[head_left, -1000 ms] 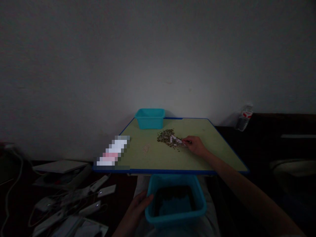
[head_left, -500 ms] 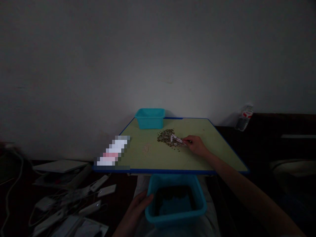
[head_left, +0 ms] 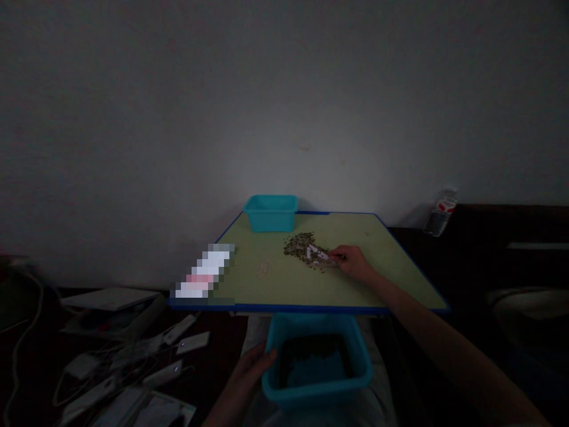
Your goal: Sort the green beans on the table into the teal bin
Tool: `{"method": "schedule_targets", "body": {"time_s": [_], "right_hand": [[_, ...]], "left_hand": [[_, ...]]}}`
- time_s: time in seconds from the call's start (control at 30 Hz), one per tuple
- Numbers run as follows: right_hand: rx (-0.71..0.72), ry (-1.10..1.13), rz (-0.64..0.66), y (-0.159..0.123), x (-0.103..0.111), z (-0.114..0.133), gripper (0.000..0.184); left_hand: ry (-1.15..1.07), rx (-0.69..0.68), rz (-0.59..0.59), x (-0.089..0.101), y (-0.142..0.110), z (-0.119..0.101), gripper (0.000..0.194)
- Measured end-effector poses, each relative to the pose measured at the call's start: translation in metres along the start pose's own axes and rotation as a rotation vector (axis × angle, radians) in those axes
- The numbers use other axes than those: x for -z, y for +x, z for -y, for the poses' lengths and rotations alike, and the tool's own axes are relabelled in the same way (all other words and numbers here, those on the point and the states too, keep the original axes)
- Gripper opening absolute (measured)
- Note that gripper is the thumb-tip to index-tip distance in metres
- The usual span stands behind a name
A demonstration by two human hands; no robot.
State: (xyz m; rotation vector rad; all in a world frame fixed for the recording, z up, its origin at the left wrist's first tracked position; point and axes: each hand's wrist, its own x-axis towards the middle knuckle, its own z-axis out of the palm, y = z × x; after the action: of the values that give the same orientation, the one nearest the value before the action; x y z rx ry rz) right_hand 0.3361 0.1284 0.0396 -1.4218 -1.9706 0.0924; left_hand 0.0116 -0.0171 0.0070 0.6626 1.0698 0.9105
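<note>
A small green table [head_left: 382, 279] with a blue edge stands before me. On it lies a pile of small dark grains [head_left: 299, 245]. My right hand [head_left: 353, 261] rests at the pile's right side, fingers pinched on a small white card [head_left: 319, 254] that lies in the grains. Below the table's near edge a teal tub [head_left: 362, 370] sits on my lap with dark grains inside. My left hand [head_left: 249, 370] grips the tub's left rim.
A second teal tub [head_left: 269, 212] stands at the table's back left corner. A blurred white and pink patch [head_left: 202, 277] covers the table's left edge. A water bottle [head_left: 439, 212] stands on dark furniture at right. Cables and white devices [head_left: 133, 367] lie at lower left.
</note>
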Motion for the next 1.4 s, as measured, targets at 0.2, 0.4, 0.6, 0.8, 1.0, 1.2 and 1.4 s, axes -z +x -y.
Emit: {"method": "schedule_targets", "body": {"time_s": [0.2,0.4,0.6,0.8,1.0,1.2,1.4], "right_hand": [[0.007,-0.021,0.006,0.001,0.001,0.002,0.019],[-0.047,-0.053,-0.025,0.001,0.003,0.003,0.021],[0.012,0.056,-0.015,0.000,0.003,0.005,0.019],[0.013,0.031,0.008,0.000,0.004,0.007,0.019],[-0.025,-0.013,-0.016,0.001,0.001,0.002,0.020],[-0.061,-0.076,-0.017,0.001,0.003,0.003,0.021],[-0.053,-0.043,-0.032,0.001,0.004,0.003,0.021]], "left_hand": [[0.028,0.001,0.000,-0.004,-0.005,-0.007,0.028],[0.036,-0.032,0.049,-0.001,0.000,-0.001,0.035],[0.009,0.001,0.018,0.002,0.001,0.001,0.033],[0.008,0.019,0.054,-0.004,-0.006,-0.009,0.027],[-0.021,-0.010,0.068,-0.004,-0.005,-0.008,0.024],[-0.014,-0.024,0.092,0.003,0.006,0.005,0.035],[-0.006,-0.025,0.098,0.006,0.008,0.006,0.033]]}}
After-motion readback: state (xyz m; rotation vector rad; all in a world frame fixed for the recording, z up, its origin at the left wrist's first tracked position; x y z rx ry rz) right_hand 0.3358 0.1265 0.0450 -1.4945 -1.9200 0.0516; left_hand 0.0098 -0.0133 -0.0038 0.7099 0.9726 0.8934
